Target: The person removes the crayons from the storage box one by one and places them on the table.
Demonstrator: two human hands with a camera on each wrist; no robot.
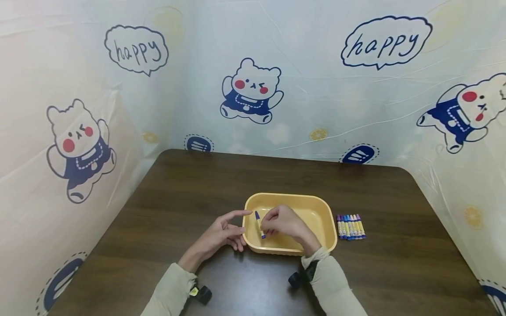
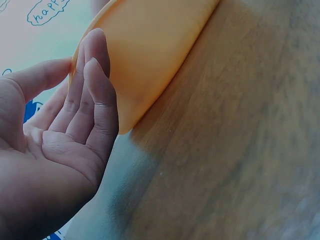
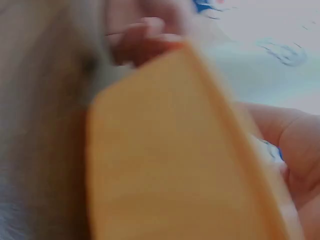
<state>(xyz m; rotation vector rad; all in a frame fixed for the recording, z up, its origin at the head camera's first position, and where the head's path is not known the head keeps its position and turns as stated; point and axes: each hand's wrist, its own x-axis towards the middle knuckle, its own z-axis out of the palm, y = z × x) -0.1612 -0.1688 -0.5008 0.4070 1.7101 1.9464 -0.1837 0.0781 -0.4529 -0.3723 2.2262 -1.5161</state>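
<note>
A yellow plastic tray (image 1: 293, 196) sits on the table. My left hand (image 1: 217, 235) is at its left end, index finger and thumb at the rim; in the left wrist view, the other fingers (image 2: 102, 107) lie loosely along the outer wall. My right hand (image 1: 286, 224) reaches into the tray with curled fingers, their tips pinching a marker (image 1: 258, 221). This marker has a white-and-yellow barrel and a dark blue-purple cap, and it tilts near the left end. In the right wrist view, the tray wall (image 3: 160, 150) hides most of the right hand (image 3: 302, 150).
Several similar markers (image 1: 351, 227) lie side by side in a row just right of the tray, caps in purple and blue shades. The dark wooden table (image 1: 189, 188) is bordered by a printed curtain (image 1: 308, 87) at the back and sides.
</note>
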